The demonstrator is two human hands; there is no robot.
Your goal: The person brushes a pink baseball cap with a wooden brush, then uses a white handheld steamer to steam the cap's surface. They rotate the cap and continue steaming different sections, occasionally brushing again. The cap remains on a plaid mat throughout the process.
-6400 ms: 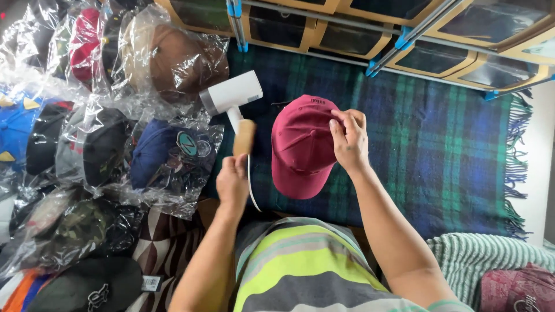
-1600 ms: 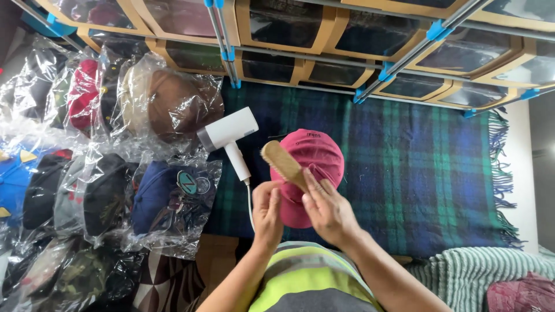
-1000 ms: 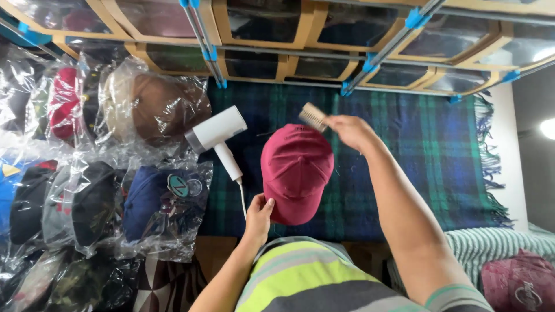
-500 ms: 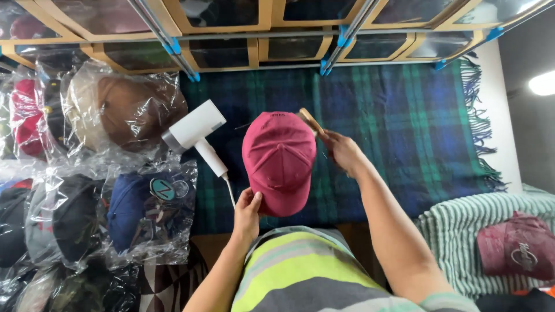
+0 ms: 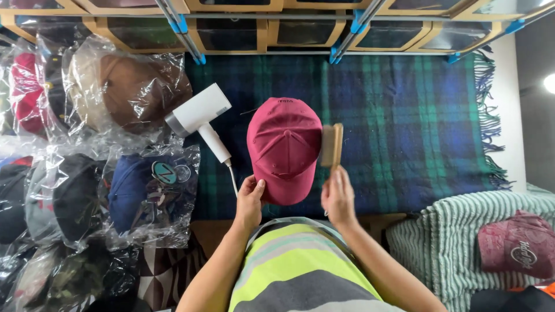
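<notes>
A maroon baseball cap [image 5: 284, 147] lies crown up on a blue-green plaid blanket [image 5: 404, 127]. My left hand [image 5: 250, 202] pinches the edge of its brim at the near left. My right hand [image 5: 338, 196] holds a wooden brush [image 5: 332, 144] by its handle, with the brush head pressed against the cap's right side. A white hair dryer [image 5: 199, 115] rests on the blanket just left of the cap, its cord trailing toward my left hand.
Several caps wrapped in clear plastic [image 5: 133, 92] are piled along the left. Stacked boxes with dark windows [image 5: 231, 32] line the far edge. A striped green towel [image 5: 451, 242] with a faded red cap [image 5: 511, 245] lies at the right.
The brush went from my left hand to my right, swept above the cap and came down to its right side. My left hand took the brim. The camera tilted down.
</notes>
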